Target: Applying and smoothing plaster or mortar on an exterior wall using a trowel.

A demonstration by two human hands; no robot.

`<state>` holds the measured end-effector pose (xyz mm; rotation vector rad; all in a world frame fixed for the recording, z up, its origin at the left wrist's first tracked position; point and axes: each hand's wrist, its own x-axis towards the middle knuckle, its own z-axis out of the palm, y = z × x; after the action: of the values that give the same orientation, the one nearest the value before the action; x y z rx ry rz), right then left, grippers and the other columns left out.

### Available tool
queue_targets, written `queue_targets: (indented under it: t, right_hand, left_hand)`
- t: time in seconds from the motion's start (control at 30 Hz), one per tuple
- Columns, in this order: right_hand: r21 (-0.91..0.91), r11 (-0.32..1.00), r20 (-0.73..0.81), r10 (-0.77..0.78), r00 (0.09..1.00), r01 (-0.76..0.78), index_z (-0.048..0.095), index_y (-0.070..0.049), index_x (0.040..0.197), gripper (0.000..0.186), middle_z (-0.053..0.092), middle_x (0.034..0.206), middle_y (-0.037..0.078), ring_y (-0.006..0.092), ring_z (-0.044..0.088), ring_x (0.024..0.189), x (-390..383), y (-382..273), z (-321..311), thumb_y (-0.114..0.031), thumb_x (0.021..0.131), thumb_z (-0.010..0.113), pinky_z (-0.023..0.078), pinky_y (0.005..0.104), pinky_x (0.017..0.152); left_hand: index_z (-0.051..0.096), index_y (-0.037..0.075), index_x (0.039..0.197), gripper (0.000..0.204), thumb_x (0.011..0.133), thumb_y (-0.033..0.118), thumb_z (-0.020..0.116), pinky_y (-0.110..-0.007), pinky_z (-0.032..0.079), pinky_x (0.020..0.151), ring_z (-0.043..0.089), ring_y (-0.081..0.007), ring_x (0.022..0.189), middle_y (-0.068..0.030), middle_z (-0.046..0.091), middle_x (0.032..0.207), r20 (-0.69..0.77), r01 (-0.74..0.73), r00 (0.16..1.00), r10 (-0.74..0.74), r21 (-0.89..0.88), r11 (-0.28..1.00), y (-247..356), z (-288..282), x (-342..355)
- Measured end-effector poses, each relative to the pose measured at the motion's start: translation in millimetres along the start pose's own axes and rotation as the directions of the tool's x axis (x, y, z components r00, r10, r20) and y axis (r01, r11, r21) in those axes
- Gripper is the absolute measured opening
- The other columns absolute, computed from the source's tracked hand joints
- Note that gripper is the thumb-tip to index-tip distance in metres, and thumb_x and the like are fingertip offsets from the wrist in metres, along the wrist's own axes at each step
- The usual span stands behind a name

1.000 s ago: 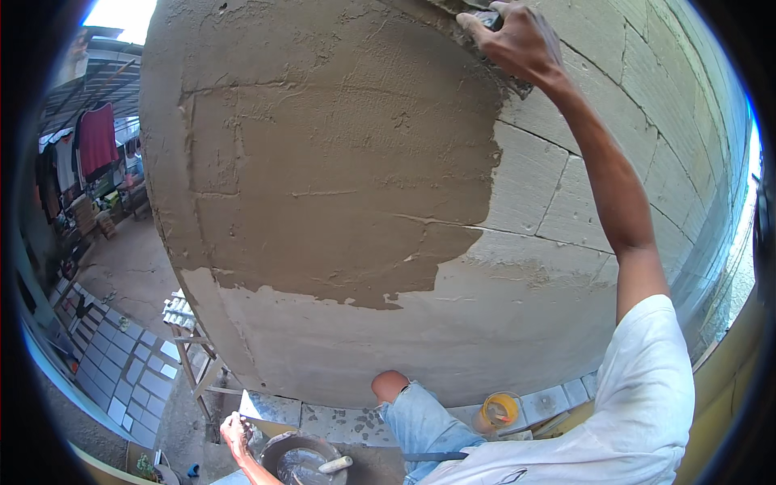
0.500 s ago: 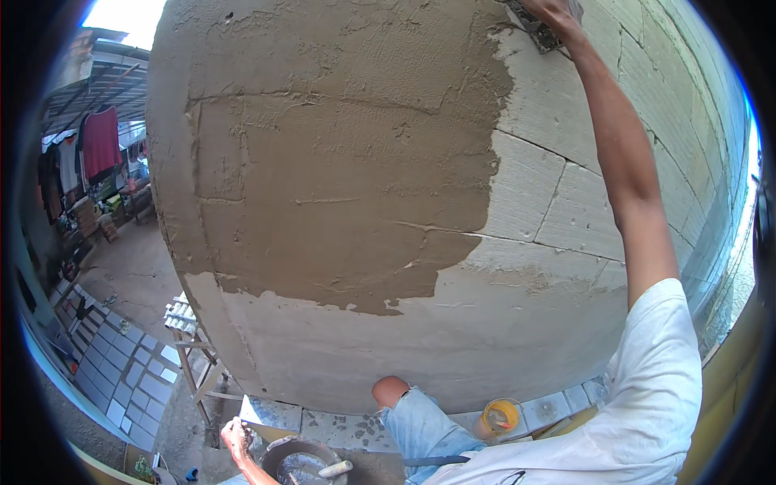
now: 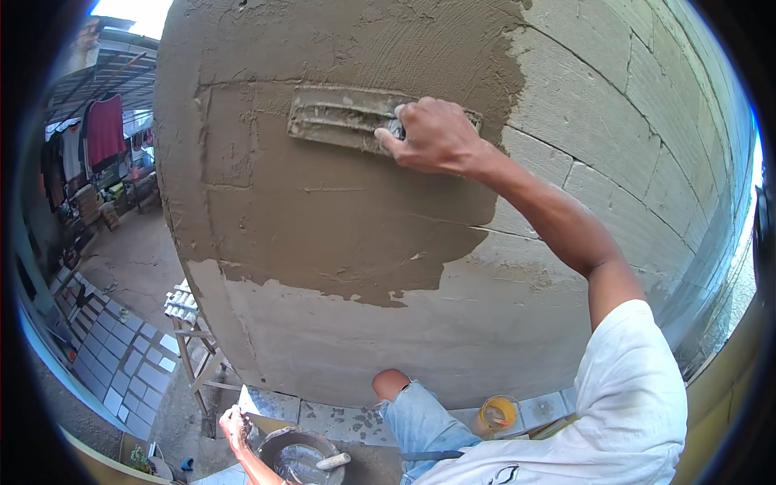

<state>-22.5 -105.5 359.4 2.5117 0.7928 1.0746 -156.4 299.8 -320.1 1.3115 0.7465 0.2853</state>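
Note:
My right hand [image 3: 436,136] grips the handle of a long rectangular plastering trowel [image 3: 331,117], its ribbed back smeared with mortar. The trowel lies against the wet brown plaster [image 3: 347,218] on the upper wall. Down at the lower left, my left hand [image 3: 234,427] is closed round a flat, thin plate with a bright pointed corner [image 3: 248,399]; its handle is hidden by the fingers. Just right of that hand stands a dark mortar bucket [image 3: 276,443], with a small tool's pale handle [image 3: 333,461] resting over its rim.
Bare pale blocks [image 3: 614,190] form the wall's right side; a grey coated band [image 3: 339,343] runs below. A yellow pail [image 3: 487,418] stands by my bent knee [image 3: 390,384]. To the left are a wooden stand [image 3: 191,352], paving tiles [image 3: 121,347] and hanging clothes [image 3: 105,133].
My right hand has come down and left from the top right of the wall, bringing the trowel onto the plaster. The left hand stays near the bucket, shifted slightly.

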Motion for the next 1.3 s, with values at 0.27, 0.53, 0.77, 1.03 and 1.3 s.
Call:
queue_targets:
  t: [0.27, 0.53, 0.77, 1.03, 1.3]
  right_hand:
    - [0.014, 0.995, -0.208, 0.096, 0.973, -0.096, 0.073, 0.002, 0.084, 0.051, 0.070, 0.067, 0.016, 0.0280, 0.070, 0.063, -7.0, 10.5, -20.4, -0.047, 0.094, 0.063, 0.057, 0.0447, 0.067]
    - [0.203, 0.964, -0.180, 0.209, 0.961, -0.172, 0.073, 0.002, 0.088, 0.058, 0.068, 0.067, 0.014, 0.0285, 0.069, 0.065, 5.8, -9.1, 28.5, -0.054, 0.097, 0.064, 0.054, 0.0419, 0.068]
    - [0.140, 0.981, 0.112, 0.118, 0.987, -0.133, 0.071, 0.006, 0.092, 0.051, 0.069, 0.073, 0.028, 0.0444, 0.071, 0.074, -74.3, -116.2, 135.1, -0.043, 0.097, 0.060, 0.056, 0.0533, 0.072]
    - [0.292, 0.952, 0.259, -0.166, 0.952, 0.086, 0.069, 0.005, 0.085, 0.047, 0.065, 0.063, 0.024, 0.0414, 0.068, 0.061, -179.4, -183.5, 239.8, -0.040, 0.097, 0.061, 0.053, 0.0520, 0.060]
    - [0.319, 0.907, -0.121, 0.325, 0.938, -0.273, 0.072, 0.007, 0.084, 0.055, 0.068, 0.068, 0.027, 0.0426, 0.071, 0.068, -77.1, -147.2, 125.2, -0.046, 0.094, 0.063, 0.056, 0.0514, 0.067]
  left_hand:
    - [0.070, 0.002, 0.091, 0.031, 0.102, 0.029, 0.063, -0.026, 0.046, 0.046, 0.057, -0.0096, 0.054, -0.0028, 0.063, 0.068, -0.042, -0.019, 0.999, 0.020, 0.026, 0.999, 33.0, -3.1, -19.0]
    - [0.073, 0.005, 0.099, 0.027, 0.100, 0.032, 0.066, -0.026, 0.050, 0.056, 0.062, -0.0095, 0.065, -0.0017, 0.069, 0.082, -0.051, 0.029, 0.998, -0.025, 0.081, 0.996, 34.8, -11.2, -26.1]
    - [0.071, 0.002, 0.096, 0.028, 0.101, 0.030, 0.066, -0.026, 0.047, 0.053, 0.059, -0.0084, 0.062, -0.0012, 0.067, 0.079, -0.060, 0.011, 0.998, -0.008, 0.038, 0.999, 47.5, 0.5, -37.7]
    - [0.074, 0.006, 0.105, 0.029, 0.100, 0.035, 0.067, -0.026, 0.051, 0.062, 0.064, -0.0094, 0.072, -0.0014, 0.070, 0.087, -0.031, 0.017, 0.999, -0.016, 0.016, 1.000, 45.9, -6.6, -41.2]
    - [0.073, 0.005, 0.107, 0.031, 0.101, 0.034, 0.066, -0.026, 0.052, 0.062, 0.063, -0.0088, 0.072, -0.0022, 0.071, 0.091, -0.052, -0.001, 0.999, 0.004, 0.045, 0.999, 49.6, -13.2, -45.7]
